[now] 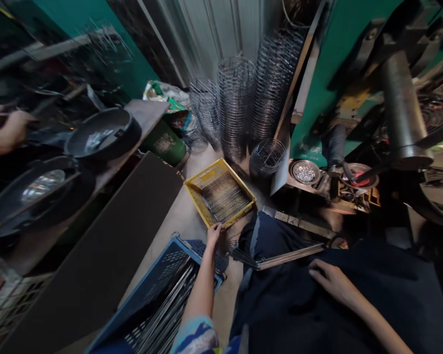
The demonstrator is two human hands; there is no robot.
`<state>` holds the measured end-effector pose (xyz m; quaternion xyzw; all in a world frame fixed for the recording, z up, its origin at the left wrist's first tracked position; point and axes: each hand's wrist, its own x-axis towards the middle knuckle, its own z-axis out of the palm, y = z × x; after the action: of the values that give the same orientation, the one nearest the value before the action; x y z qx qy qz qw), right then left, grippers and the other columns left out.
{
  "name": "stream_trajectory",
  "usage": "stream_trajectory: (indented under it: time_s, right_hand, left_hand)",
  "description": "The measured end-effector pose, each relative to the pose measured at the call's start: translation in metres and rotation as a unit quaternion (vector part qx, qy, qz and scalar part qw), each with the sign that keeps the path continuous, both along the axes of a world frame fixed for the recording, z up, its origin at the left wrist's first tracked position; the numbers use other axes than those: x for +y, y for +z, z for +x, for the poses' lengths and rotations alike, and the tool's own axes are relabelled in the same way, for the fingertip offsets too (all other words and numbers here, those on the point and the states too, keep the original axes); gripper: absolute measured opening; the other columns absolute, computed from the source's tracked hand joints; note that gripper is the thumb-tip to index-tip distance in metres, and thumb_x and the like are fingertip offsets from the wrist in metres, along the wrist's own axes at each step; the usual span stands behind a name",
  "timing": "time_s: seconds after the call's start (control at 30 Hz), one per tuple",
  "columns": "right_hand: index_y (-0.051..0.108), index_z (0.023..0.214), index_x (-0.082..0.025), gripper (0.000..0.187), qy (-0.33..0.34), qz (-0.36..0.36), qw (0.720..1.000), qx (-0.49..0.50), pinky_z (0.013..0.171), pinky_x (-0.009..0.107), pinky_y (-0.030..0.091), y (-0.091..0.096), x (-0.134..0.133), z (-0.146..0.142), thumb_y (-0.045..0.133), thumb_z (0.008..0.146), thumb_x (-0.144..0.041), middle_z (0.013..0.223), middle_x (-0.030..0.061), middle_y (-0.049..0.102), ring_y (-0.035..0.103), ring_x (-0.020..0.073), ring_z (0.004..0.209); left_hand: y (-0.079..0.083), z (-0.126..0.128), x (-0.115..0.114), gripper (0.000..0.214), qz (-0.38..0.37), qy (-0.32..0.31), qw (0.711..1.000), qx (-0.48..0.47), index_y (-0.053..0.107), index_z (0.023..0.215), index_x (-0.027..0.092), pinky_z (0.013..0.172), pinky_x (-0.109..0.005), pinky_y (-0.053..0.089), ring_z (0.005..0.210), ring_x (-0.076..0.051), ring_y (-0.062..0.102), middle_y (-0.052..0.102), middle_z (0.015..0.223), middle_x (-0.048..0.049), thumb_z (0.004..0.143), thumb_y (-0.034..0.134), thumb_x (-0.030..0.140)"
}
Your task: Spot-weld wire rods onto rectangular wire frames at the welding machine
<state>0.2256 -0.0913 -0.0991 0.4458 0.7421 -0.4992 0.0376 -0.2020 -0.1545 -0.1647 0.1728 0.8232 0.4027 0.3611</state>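
My left hand point(214, 235) reaches down to the near edge of a yellow plastic crate point(243, 192) on the floor, and its fingers curl over the rim. The crate holds a bed of thin metal wires. My right hand point(330, 281) lies flat on my dark trouser leg, fingers stretched out, holding nothing. Just ahead of it a wire grid piece with a flat metal bar point(280, 258) rests across my lap. A blue plastic crate point(155, 295) of long metal rods sits under my left forearm.
Tall stacks of round wire guards point(239, 103) stand at the back beside a green press machine point(354, 73). A small dish of metal bits point(304, 172) sits on its base. Dark round pans point(103, 132) lie on a left bench, where another person's hand point(11, 130) works.
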Motion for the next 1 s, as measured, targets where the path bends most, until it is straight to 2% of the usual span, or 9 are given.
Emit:
stream_trajectory:
  time_s: [0.1,0.2,0.37,0.47,0.6,0.73,0.87,0.93,1.0]
  right_hand:
    - [0.063,0.097,-0.023,0.021,0.026,0.036,0.999,-0.001,0.082,0.034,0.049,0.013,0.005,-0.011,0.047,0.09,-0.036,0.095,0.0064,0.071,0.067,0.0245,0.088]
    - [0.063,0.102,-0.022,0.02,0.028,0.071,0.997,-0.006,0.084,0.035,0.049,0.026,0.012,-0.009,0.049,0.09,-0.031,0.1,0.0079,0.071,0.067,0.0251,0.092]
    - [0.064,0.102,-0.022,0.02,-0.053,0.146,0.988,-0.017,0.083,0.034,0.05,0.052,0.031,0.039,0.05,0.092,-0.032,0.1,0.0066,0.071,0.067,0.0236,0.089]
    - [0.065,0.102,-0.022,0.023,-0.143,0.181,0.973,-0.021,0.076,0.032,0.051,0.072,0.042,0.083,0.052,0.091,-0.039,0.094,0.0053,0.071,0.066,0.0212,0.078]
    - [0.065,0.103,-0.019,0.032,-0.265,0.195,0.944,-0.015,0.062,0.027,0.048,0.094,0.056,0.137,0.052,0.092,-0.047,0.084,0.004,0.069,0.063,0.0173,0.065]
    - [0.069,0.104,-0.019,0.028,-0.316,0.297,0.89,-0.141,0.066,0.025,0.044,0.106,0.069,0.196,0.057,0.09,-0.04,0.085,0.0062,0.071,0.062,0.0175,0.071]
    - [0.072,0.107,-0.016,0.03,-0.372,0.301,0.817,-0.321,0.068,0.031,0.042,0.088,0.069,0.29,0.06,0.088,-0.035,0.086,0.0143,0.072,0.063,0.0232,0.078]
    - [0.074,0.108,-0.012,0.035,-0.422,0.277,0.765,-0.399,0.068,0.037,0.041,0.066,0.064,0.347,0.059,0.088,-0.037,0.089,0.0236,0.071,0.063,0.0291,0.083]
    - [0.073,0.114,-0.007,0.047,-0.487,0.24,0.715,-0.441,0.063,0.043,0.038,0.039,0.058,0.398,0.06,0.085,-0.042,0.101,0.0355,0.065,0.062,0.0356,0.088]
  left_hand:
    - [0.027,0.027,-0.009,0.029,0.027,-0.118,0.993,-0.01,0.066,0.095,0.014,0.082,-0.035,0.052,0.085,-0.019,0.062,0.066,0.089,-0.0046,0.091,0.059,0.041]
    - [0.066,0.063,-0.014,0.026,0.063,-0.258,0.964,-0.018,0.068,0.085,0.018,0.089,-0.032,0.046,0.089,-0.02,0.059,0.064,0.086,-0.0028,0.081,0.07,0.043]
    - [0.117,0.106,-0.015,0.018,0.135,-0.47,0.853,0.184,0.063,0.081,0.019,0.084,-0.033,0.043,0.086,-0.02,0.054,0.056,0.083,-0.0042,0.091,0.058,0.033]
    - [0.124,0.115,-0.016,0.02,0.132,-0.505,0.824,0.219,0.061,0.08,0.019,0.08,-0.032,0.043,0.084,-0.02,0.053,0.054,0.083,-0.0047,0.094,0.051,0.031]
    - [0.118,0.119,-0.011,0.028,0.104,-0.525,0.816,0.219,0.056,0.072,0.02,0.076,-0.032,0.042,0.08,-0.02,0.052,0.052,0.079,-0.004,0.095,0.046,0.032]
    - [0.118,0.122,0.0,0.033,0.049,-0.553,0.804,0.212,0.05,0.065,0.021,0.073,-0.033,0.04,0.076,-0.02,0.051,0.051,0.075,-0.0038,0.094,0.045,0.036]
    - [0.13,0.116,0.01,0.036,0.033,-0.533,0.83,0.163,0.047,0.064,0.022,0.067,-0.03,0.04,0.07,-0.019,0.049,0.049,0.071,-0.0023,0.093,0.041,0.042]
    - [0.14,0.112,0.019,0.038,0.035,-0.493,0.859,0.133,0.048,0.067,0.022,0.063,-0.028,0.039,0.065,-0.017,0.048,0.048,0.067,-0.0006,0.093,0.039,0.047]
    - [0.148,0.113,0.034,0.039,0.022,-0.483,0.866,0.13,0.048,0.067,0.021,0.058,-0.026,0.036,0.06,-0.016,0.046,0.046,0.062,0.0013,0.092,0.042,0.051]
